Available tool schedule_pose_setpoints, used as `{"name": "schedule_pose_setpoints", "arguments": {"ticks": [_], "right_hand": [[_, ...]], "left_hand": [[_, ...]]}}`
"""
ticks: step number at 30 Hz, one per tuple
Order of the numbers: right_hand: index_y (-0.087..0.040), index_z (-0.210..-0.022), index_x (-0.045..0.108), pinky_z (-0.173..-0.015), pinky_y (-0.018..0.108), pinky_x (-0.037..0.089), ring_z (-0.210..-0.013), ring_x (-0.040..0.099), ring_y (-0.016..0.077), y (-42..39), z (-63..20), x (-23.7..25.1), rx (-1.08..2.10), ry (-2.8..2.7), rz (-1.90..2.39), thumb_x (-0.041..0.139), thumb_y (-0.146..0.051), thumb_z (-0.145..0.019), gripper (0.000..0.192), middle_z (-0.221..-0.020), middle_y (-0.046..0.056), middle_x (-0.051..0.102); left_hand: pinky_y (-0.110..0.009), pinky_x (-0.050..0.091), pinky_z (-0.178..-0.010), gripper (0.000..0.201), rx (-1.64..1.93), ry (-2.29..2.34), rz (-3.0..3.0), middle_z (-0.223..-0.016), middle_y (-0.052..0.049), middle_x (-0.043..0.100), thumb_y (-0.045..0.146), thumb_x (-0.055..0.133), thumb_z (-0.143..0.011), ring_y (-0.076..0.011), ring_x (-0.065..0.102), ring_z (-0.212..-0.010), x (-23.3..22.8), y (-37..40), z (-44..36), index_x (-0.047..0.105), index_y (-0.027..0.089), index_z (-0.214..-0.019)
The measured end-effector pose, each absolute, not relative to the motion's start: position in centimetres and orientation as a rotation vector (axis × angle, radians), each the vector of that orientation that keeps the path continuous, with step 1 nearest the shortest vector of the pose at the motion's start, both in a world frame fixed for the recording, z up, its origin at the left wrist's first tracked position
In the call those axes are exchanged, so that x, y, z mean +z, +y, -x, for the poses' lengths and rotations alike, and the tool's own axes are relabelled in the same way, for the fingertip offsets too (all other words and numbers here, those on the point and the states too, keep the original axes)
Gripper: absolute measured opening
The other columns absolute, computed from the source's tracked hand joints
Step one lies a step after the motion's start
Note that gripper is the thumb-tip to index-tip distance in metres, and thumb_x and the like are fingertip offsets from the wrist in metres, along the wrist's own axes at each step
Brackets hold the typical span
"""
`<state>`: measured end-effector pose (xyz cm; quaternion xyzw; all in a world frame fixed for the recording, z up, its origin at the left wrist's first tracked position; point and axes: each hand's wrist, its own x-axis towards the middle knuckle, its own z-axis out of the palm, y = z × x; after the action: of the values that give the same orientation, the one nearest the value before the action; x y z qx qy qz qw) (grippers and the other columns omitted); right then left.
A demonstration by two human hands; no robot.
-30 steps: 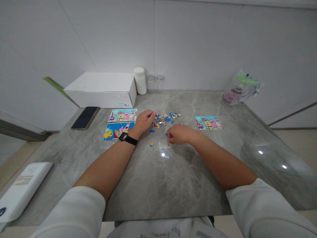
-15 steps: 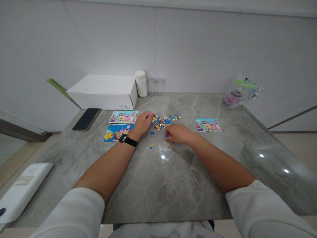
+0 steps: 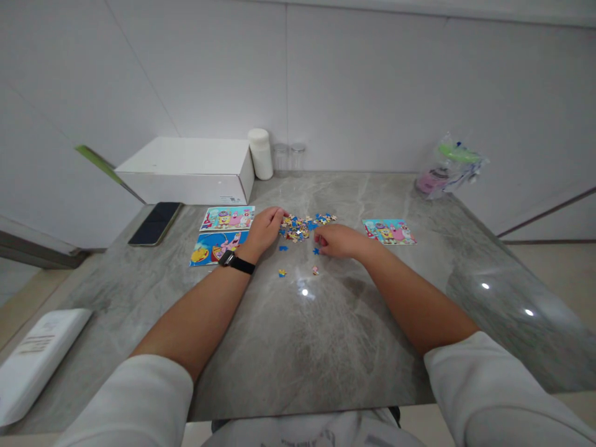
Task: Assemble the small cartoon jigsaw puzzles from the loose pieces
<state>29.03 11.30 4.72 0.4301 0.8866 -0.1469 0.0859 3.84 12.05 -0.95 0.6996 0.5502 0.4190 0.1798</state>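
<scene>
A person sits at a shiny gray table [image 3: 307, 360] with both hands by a small, messy pile of puzzle pieces [image 3: 298, 232], which lies in the middle, past the hands' near side. The left hand [image 3: 265, 230] rests at the left edge of the pile, its fingers close together and bent; it is too small to tell if they pinch a piece. A black watch [image 3: 227, 258] is on that wrist. The right hand [image 3: 338, 241] is at the pile's near right side, fingers curled in, just beside a blue piece [image 3: 316, 251] on the table. Whether the fingertips grip it is hard to see. Nearer the person lie a pink piece [image 3: 315, 270] and a yellow and blue piece [image 3: 282, 273], apart from each other. Two bright picture cards [image 3: 228, 218] lie left of the pile, partly by the left arm, and another picture card [image 3: 389, 231] lies to the right. A phone [image 3: 156, 223] and a white box [image 3: 181, 187] are farther left.
</scene>
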Motion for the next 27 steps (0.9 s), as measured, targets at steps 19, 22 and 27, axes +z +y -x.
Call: {"name": "schedule_pose_setpoints", "arguments": {"ticks": [19, 22, 27], "right_hand": [[-0.018, -0.108, 0.078, -0.074, 0.025, 0.041, -0.090, 0.069, 0.0189, 11.8, -28.6, 3.4, -0.526, 2.665, -1.263, 0.068, -0.016, -0.088, 0.023, -0.105, 0.007, 0.080], [-0.018, -0.109, 0.078, -0.073, 0.025, 0.042, -0.088, 0.069, 0.0180, 11.9, -28.6, 3.3, -0.536, 2.670, -1.270, 0.068, -0.016, -0.087, 0.024, -0.103, 0.006, 0.080], [-0.018, -0.106, 0.078, -0.073, 0.025, 0.042, -0.086, 0.068, 0.0177, 11.8, -28.5, 3.4, -0.540, 2.693, -1.257, 0.066, -0.013, -0.087, 0.022, -0.101, 0.006, 0.080]], "left_hand": [[-0.035, 0.052, -0.093, 0.041, 1.153, 1.511, -2.027, -0.097, -0.005, 0.075, 0.041, 0.041, -0.109, -0.0215, 0.068, -0.095, -1.0, 12.0, -4.2, 0.075, 0.021, -0.099], [-0.035, 0.053, -0.092, 0.040, 1.114, 1.505, -2.048, -0.098, -0.006, 0.076, 0.040, 0.040, -0.109, -0.0222, 0.069, -0.096, -0.8, 11.7, -4.6, 0.075, 0.021, -0.100], [-0.036, 0.054, -0.092, 0.039, 1.079, 1.487, -2.105, -0.099, -0.007, 0.076, 0.038, 0.041, -0.109, -0.0230, 0.069, -0.097, -0.4, 11.4, -5.0, 0.074, 0.021, -0.099]]}}
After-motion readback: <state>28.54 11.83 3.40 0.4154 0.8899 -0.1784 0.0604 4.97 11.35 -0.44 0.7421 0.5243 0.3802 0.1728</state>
